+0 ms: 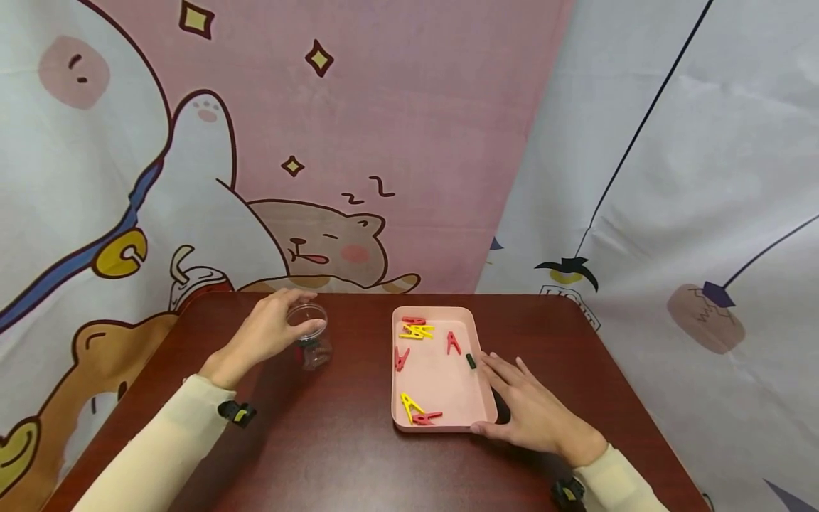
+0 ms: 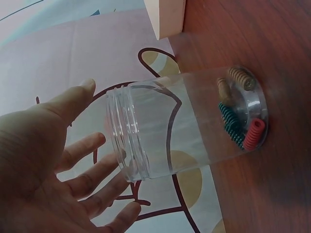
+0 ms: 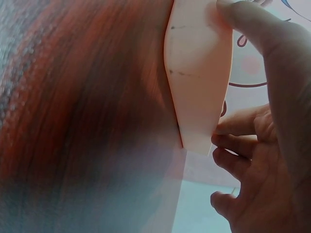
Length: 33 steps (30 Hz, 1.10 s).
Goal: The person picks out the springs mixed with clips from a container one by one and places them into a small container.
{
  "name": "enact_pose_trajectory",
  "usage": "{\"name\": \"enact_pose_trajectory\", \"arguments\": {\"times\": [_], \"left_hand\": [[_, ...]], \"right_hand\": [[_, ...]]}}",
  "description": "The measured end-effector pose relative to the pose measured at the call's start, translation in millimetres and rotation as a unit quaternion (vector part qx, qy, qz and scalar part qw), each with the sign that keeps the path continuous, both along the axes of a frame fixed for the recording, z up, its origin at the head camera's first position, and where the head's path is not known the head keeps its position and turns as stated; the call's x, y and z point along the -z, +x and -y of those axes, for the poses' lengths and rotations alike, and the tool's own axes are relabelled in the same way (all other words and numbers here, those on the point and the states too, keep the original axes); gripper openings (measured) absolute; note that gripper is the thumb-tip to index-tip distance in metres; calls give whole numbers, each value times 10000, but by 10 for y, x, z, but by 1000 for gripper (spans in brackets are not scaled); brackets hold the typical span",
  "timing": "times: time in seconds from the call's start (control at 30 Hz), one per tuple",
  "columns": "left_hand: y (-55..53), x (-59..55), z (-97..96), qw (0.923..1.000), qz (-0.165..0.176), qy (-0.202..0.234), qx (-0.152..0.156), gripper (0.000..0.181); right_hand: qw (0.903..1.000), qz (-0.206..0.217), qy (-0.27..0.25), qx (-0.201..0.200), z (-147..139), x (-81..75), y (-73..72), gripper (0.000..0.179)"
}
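Note:
A clear jar without a lid (image 1: 315, 348) stands upright on the table, left of the tray. My left hand (image 1: 276, 321) is at its mouth, thumb and fingers spread to either side of the rim, not curled round it. In the left wrist view, small ribbed coil-like pieces (image 2: 254, 133) in red, green and brown lie at the jar's bottom. My right hand (image 1: 531, 405) touches the pink tray (image 1: 441, 387), thumb at the near right corner and fingers along the right rim. Inside lie red clothespins (image 1: 453, 343), yellow clothespins (image 1: 411, 407) and a dark green piece (image 1: 470, 361).
The dark red-brown table (image 1: 345, 455) has its far edge against a cartoon-printed cloth (image 1: 416, 142). The cloth continues down both sides of the table. A bare stretch of tabletop separates jar and tray.

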<state>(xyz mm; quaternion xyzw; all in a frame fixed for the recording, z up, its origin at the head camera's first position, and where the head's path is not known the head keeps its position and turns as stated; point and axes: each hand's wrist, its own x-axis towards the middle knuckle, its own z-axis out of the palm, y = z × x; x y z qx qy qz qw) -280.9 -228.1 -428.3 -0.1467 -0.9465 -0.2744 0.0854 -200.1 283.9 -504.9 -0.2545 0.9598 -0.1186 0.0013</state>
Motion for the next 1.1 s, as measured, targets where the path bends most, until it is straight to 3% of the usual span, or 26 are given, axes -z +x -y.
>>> {"name": "enact_pose_trajectory", "arguments": {"times": [0.33, 0.77, 1.1], "left_hand": [[50, -57, -137, 9997, -186, -183, 10, 67], [83, -117, -462, 9954, -849, -334, 281, 58], [101, -107, -712, 9956, -765, -348, 410, 60]], "right_hand": [[10000, -12, -53, 3, -9, -10, 3, 123], [9999, -57, -113, -75, 0, 4, -16, 122], [9999, 78, -88, 0, 13, -20, -13, 122]]}}
